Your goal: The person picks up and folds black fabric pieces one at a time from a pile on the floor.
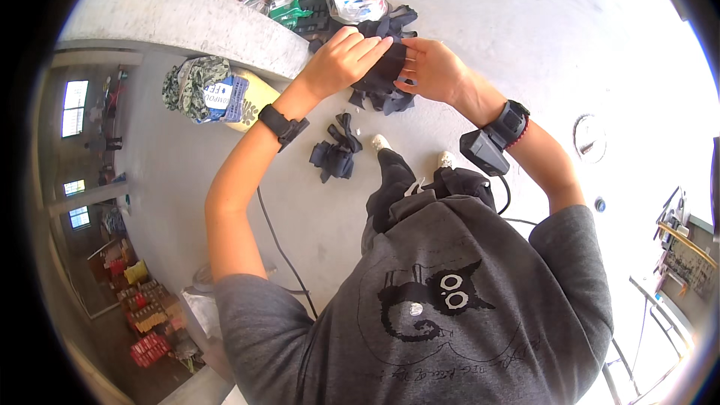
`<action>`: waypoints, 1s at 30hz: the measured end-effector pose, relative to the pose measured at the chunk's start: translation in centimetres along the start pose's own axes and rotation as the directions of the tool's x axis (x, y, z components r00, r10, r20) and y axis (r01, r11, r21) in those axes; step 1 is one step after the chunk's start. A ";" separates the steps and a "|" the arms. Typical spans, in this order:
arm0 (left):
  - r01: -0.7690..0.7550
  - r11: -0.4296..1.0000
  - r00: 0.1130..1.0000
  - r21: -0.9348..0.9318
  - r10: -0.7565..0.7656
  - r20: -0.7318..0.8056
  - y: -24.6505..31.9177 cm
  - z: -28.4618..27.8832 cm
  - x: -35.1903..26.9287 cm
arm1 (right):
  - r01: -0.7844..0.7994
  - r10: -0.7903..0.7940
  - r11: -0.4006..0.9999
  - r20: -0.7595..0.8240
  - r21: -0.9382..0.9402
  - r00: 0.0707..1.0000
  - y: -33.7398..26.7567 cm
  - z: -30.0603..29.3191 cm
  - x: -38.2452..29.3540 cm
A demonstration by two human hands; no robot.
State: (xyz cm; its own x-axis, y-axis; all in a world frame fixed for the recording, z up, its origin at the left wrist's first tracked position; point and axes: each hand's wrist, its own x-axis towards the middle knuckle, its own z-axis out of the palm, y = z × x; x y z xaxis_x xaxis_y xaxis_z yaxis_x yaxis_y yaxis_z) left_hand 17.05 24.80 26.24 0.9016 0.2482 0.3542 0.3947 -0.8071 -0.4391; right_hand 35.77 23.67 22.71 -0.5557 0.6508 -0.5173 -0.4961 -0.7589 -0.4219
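Note:
Out in front of my chest, my left hand [351, 59] has its fingers curled at the upper left edge of a piece of dark cloth [387, 67]. My right hand [436, 70] is on the cloth's right edge, palm turned inward and fingers bent. The cloth hangs between both hands, over a pile of dark cloth pieces [388, 102] on the floor. A separate bundle of dark cloth strips [334, 160] lies on the floor nearer my feet. Each wrist wears a black strap; a black device hangs at the right one.
A concrete pillar or ledge [185, 11] runs at upper left. Beside it stand a yellow sack [256, 98] and camouflage cloth [205, 87]. A clear plastic bag [357, 3] lies beyond the pile. A black cable [281, 247] crosses the floor. Metal frames [664, 315] stand at right.

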 end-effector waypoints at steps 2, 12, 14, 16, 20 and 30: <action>-0.003 1.000 1.000 -0.016 0.003 -0.014 -0.1 0.2 0.1 | 0.019 -0.018 0.999 0.011 -0.036 1.000 -0.1 -0.4 0.0; 0.487 0.802 0.856 -0.345 -0.517 0.005 -1.1 -2.5 2.1 | 0.607 -0.635 0.281 0.330 -0.743 0.699 1.2 -2.5 1.6; 0.697 0.565 0.687 -0.443 -0.702 0.186 -1.4 -4.5 2.5 | 0.613 -0.710 -0.020 0.444 -0.789 0.547 1.9 -2.9 3.1; 0.717 0.435 0.628 -0.544 -0.742 0.235 -2.2 -6.2 2.8 | 0.659 -0.710 -0.127 0.532 -0.742 0.462 2.1 -3.5 5.1; 0.679 0.430 0.641 -0.596 -0.742 0.195 -4.2 -9.5 3.6 | 0.598 -0.692 -0.190 0.538 -0.779 0.482 3.6 -3.7 7.8; 0.711 0.680 0.644 -0.179 -0.732 -0.224 -7.1 -14.7 3.5 | 0.526 -0.652 -0.653 0.758 -0.544 -0.026 7.6 -0.2 5.0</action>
State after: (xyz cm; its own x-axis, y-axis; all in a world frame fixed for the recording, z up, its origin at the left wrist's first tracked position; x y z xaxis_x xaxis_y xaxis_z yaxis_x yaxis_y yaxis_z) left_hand 14.80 23.50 42.68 0.2521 0.6305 0.7341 0.8779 -0.4682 0.1006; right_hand 29.35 21.13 16.77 -0.1674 0.4946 0.8528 0.3946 0.8263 -0.4018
